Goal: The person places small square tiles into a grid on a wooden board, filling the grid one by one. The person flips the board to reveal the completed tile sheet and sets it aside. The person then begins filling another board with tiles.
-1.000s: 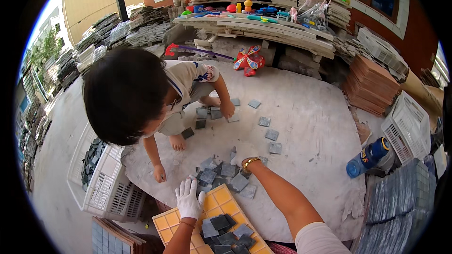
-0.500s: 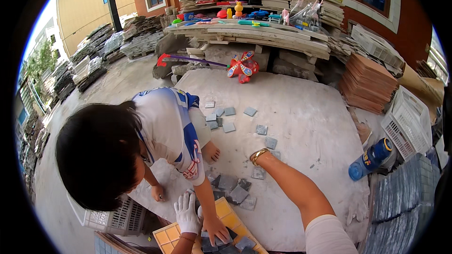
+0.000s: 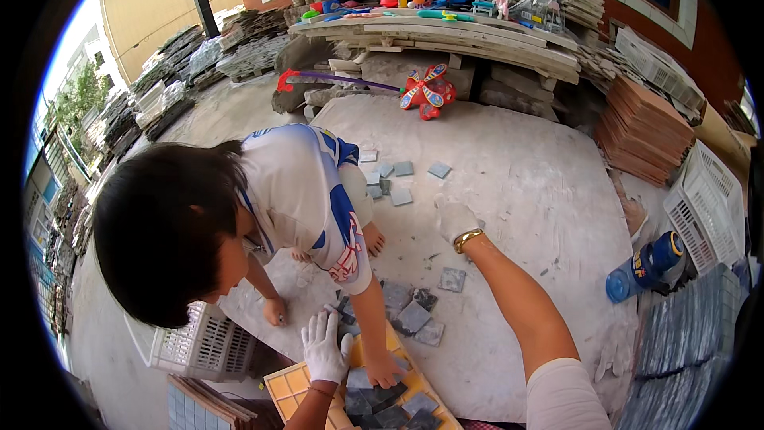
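My left hand (image 3: 325, 348), in a white glove, lies with fingers stretched and thumb apart beside a yellow divided tray (image 3: 290, 386). Dark grey stone tiles (image 3: 390, 416) are heaped in the tray, and a child's hand (image 3: 383, 368) reaches onto them. Out over the pale slab, my right hand (image 3: 458, 221), also gloved and with a gold bracelet at the wrist, points away from me; its fingers blur into the slab, and whether they grip a tile cannot be seen. One square tile (image 3: 452, 279) lies nearer me, and several overlapping tiles (image 3: 414, 316) lie beyond the tray.
The child (image 3: 298, 183) crouches at left on the pale slab (image 3: 541, 191). Small tiles (image 3: 402, 197) lie past the child's feet. A red winged push toy (image 3: 427, 91) rests at the back. Right of the slab are a blue bottle (image 3: 645, 267), white crate (image 3: 704, 203) and stacked tiles (image 3: 680, 342).
My right hand has moved forward and right, where several tiles that lay there no longer show. My left hand stays by the tray. The view has shifted slightly.
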Demonstrator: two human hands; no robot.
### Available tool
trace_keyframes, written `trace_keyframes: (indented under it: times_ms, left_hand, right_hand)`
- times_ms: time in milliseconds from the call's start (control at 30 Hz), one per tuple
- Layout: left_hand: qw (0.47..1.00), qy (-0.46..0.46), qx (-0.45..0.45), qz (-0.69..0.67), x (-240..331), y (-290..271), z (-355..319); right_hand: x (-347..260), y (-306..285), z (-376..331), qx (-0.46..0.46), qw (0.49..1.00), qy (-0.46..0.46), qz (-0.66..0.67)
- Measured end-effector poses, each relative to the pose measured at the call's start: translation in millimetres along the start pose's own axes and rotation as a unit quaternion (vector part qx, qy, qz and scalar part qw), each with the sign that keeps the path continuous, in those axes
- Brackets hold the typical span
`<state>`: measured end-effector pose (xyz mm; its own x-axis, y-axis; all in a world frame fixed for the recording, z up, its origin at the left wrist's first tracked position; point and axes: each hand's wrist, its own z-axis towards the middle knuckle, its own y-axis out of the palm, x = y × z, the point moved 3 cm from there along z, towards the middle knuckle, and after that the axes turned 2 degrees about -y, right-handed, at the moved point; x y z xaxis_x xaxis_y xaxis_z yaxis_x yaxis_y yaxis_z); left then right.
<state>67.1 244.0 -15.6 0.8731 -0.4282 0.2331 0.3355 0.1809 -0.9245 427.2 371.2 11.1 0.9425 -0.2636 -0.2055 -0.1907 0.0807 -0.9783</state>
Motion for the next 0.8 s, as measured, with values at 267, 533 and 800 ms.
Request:
trace_keyframes:
  times_ms: [267,533,800]
  left_hand:
    - [1.0,0.012,0.005,0.013,-8,9,-2]
    - [1.0,-0.012,0.006,-0.004,-9,10,1]
    - [1.0,-0.012,0.014,0.001,-10,13,-3]
  right_hand:
    - [-88,6,-142,-0.173,0.972,-0.145,-0.062]
    - [-47,13,-156,-0.013,0.989,-0.128,0.07]
    - [-33,-1,-154,-0.126,0.955,-0.188,0.19]
